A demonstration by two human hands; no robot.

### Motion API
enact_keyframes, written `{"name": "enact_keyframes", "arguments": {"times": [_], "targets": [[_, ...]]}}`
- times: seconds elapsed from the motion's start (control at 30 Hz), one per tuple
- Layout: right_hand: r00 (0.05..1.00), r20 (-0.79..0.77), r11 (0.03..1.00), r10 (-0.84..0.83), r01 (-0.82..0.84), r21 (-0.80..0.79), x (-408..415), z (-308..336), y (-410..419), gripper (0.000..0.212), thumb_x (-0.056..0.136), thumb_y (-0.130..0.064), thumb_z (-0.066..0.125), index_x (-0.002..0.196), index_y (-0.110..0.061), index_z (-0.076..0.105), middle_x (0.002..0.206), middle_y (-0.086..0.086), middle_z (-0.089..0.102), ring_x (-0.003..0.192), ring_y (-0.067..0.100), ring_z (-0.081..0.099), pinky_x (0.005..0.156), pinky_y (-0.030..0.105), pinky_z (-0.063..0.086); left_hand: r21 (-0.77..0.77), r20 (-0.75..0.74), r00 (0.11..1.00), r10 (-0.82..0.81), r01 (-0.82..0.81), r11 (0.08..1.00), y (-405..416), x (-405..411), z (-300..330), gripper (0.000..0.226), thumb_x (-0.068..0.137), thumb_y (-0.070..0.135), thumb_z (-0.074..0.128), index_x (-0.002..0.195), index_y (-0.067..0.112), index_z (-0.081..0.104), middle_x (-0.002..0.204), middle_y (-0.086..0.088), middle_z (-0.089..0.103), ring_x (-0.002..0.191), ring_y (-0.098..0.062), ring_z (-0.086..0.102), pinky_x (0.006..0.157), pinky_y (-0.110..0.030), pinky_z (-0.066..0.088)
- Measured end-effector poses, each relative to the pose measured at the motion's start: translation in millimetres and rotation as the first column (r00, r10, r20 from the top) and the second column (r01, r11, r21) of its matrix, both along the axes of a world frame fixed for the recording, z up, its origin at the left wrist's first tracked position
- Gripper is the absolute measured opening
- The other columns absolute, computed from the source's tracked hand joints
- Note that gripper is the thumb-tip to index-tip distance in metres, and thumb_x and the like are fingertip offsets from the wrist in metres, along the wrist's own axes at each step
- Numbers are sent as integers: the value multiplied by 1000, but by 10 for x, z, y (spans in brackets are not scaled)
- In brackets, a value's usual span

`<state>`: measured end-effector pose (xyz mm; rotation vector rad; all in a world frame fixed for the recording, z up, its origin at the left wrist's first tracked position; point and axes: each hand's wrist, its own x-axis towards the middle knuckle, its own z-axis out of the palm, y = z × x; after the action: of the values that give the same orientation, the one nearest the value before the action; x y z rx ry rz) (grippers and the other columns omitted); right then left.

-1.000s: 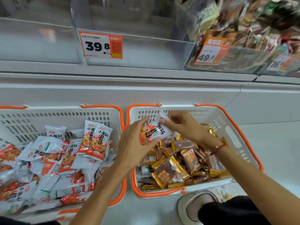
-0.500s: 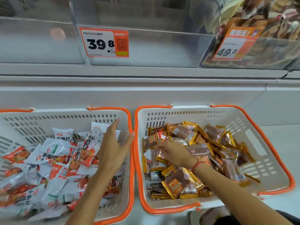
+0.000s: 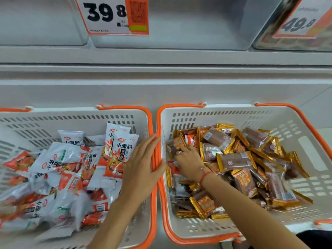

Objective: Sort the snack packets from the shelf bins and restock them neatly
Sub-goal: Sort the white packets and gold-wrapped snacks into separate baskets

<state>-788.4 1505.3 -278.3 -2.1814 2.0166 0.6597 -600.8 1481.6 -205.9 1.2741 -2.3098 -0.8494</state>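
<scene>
Two white baskets with orange rims stand side by side. The left basket [image 3: 53, 121] holds several white-and-orange snack packets [image 3: 120, 155]. The right basket [image 3: 296, 139] holds several gold-edged brown packets [image 3: 233, 160]. My left hand [image 3: 143, 168] lies flat with straight fingers over the two adjoining rims and holds nothing. My right hand [image 3: 188, 160], a red string on its wrist, reaches down into the left part of the right basket with its fingertips among the brown packets; whether it holds one is hidden.
A white shelf ledge [image 3: 161, 58] runs above the baskets. On it stand clear bins with price tags: 39.8 [image 3: 115, 15] and 49.8 [image 3: 303, 20]. Grey floor shows at the far right [image 3: 321, 112].
The white-and-orange packet I held a second ago now lies in the left basket. My left hand moved right onto the rims. My right hand went down into the brown packets. The camera moved closer.
</scene>
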Motion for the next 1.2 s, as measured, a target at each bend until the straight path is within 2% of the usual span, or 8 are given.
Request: {"name": "enact_keyframes", "arguments": {"times": [0.23,0.4,0.47,0.67,0.8,0.9,1.03,1.2], "targets": [[910,398,990,-113,138,-34,-331,528,614,20,93,-34,56,104,-23,69,100,-6,64,118,13,37,98,37,33,64,-72,997,32,-27,998,76,-48,64,62,96,38,52,151,33,25,157,17,21,142,-1,16,113,-31,23],[475,829,905,-295,418,83,-471,1177,727,59,85,-55,61,91,3,68,89,24,66,77,36,61,71,41,50,149,-21,998,-53,55,987,109,-50,300,81,86,71,42,153,32,17,161,14,5,147,-8,0,121,-43,8],[300,913,865,-277,492,101,-413,1531,729,39,90,-39,62,95,-2,71,89,32,60,77,41,56,73,34,46,235,-140,986,-90,121,964,173,-98,519,95,75,78,51,152,35,17,160,18,2,144,-1,0,117,-36,7],[-27,981,787,-190,593,169,-85,2084,632,23,91,-20,64,99,1,69,93,14,73,84,24,66,77,36,52,427,-586,807,-80,391,815,358,-282,1153,70,77,28,74,138,30,40,126,18,52,112,8,55,79,-6,46],[-258,960,761,-106,600,245,143,2182,443,25,90,-22,63,104,-3,70,98,10,72,85,17,68,72,23,54,161,-559,829,1,107,981,212,-284,1225,65,78,19,80,120,48,41,128,5,46,110,-2,57,85,-10,49],[-406,908,812,-105,492,314,160,2180,274,31,87,-27,62,113,-11,68,105,3,70,88,13,64,78,21,52,178,-557,821,125,-29,984,51,-157,1206,55,87,13,70,134,24,45,111,18,57,95,10,58,73,-5,47],[-103,973,793,-208,565,229,-119,1785,92,24,94,-24,59,116,-20,65,110,2,68,92,14,66,80,24,54,189,-458,808,371,-320,928,-249,284,914,50,91,13,64,134,19,41,100,15,59,88,-4,61,74,-23,46],[637,672,842,-377,539,-38,-517,820,-79,23,100,-26,48,101,-17,70,82,-3,67,75,11,63,59,16,43,251,-96,865,493,-459,853,-460,537,342,72,89,20,68,148,10,27,138,-12,51,121,-33,51,92,-41,43]]}}
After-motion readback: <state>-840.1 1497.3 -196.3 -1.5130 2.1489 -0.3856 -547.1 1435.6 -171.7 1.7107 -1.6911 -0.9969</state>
